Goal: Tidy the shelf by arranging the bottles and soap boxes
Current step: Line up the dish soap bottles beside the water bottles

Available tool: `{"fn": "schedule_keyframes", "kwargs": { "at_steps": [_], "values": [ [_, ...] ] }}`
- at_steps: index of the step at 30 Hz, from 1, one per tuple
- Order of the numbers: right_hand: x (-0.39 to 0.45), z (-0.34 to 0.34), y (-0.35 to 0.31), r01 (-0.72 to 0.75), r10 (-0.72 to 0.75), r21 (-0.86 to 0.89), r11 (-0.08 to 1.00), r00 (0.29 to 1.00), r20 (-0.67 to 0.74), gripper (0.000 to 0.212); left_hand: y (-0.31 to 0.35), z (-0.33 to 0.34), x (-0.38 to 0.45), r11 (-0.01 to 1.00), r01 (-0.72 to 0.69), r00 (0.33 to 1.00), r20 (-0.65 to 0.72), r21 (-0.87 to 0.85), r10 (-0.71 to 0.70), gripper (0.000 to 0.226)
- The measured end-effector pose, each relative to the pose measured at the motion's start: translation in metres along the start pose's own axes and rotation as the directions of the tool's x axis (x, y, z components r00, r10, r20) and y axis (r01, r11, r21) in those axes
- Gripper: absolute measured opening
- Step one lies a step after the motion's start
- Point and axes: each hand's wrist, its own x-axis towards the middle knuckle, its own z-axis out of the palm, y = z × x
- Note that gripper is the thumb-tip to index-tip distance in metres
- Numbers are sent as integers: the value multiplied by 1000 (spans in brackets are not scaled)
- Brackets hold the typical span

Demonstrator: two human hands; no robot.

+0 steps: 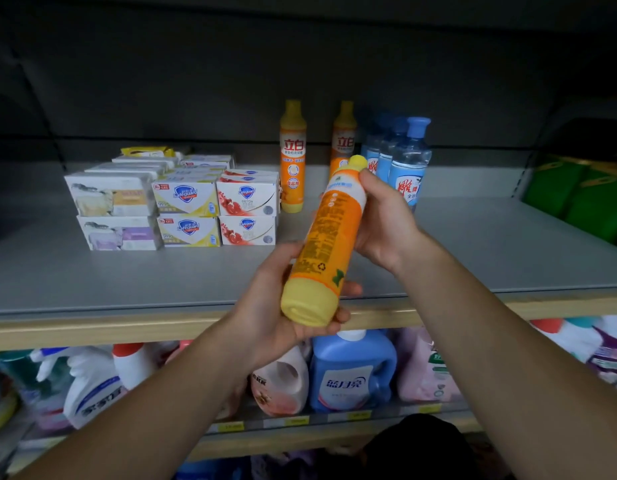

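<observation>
Grey flat shelf board (pixel 473 244) with pale wooden front edge, bearing: white cardboard soap boxes (pixel 182 202), stacked two high in rows at left, some with a blue shield mark; two upright orange plastic bottles with yellow caps (pixel 292 157), just right of the boxes; a row of clear bottles with light-blue caps and blue labels (pixel 406 161), further right; green packs (pixel 584 192) at far right.

Lower shelf: blue jug of detergent (pixel 352 372), pink jug (pixel 283 379), white spray bottles (pixel 88 386).

Item in hand: orange-and-yellow plastic bottle (pixel 326 244), tilted, yellow base toward the camera, cap toward the shelf, printed back label showing, held above the shelf's front edge. Left hand (pixel 276 303) curled round the base; right hand (pixel 383 220) wrapped round the neck end.
</observation>
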Motion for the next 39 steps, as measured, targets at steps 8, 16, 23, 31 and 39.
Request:
{"fn": "schedule_keyframes", "kwargs": {
  "at_steps": [8, 16, 23, 31, 39],
  "values": [
    [3, 16, -10, 142, -213, -631, 763, 976, -37, 39, -11, 1, 13, 676, -170, 798, -302, 717, 522, 28],
    [5, -1, 9, -109, 113, -253, 961, 994, 1, 42, 6, 15, -8, 945, 85, 996, 55, -316, -71, 62],
    [7, 0, 13, -151, 137, -305, 940, 988, -66, 42, 3, 19, -5, 919, 95, 995, 43, -382, -85, 61],
    [0, 8, 0, 98, -104, -268, 959, 995, -8, 29, -1, 17, 8, 963, -100, 973, -179, 249, 147, 64],
    [-14, 5, -40, 466, -508, -759, 454, 836, 209, 42, 6, -5, 57, 628, -271, 833, -149, 730, 533, 38]
  ]
}}
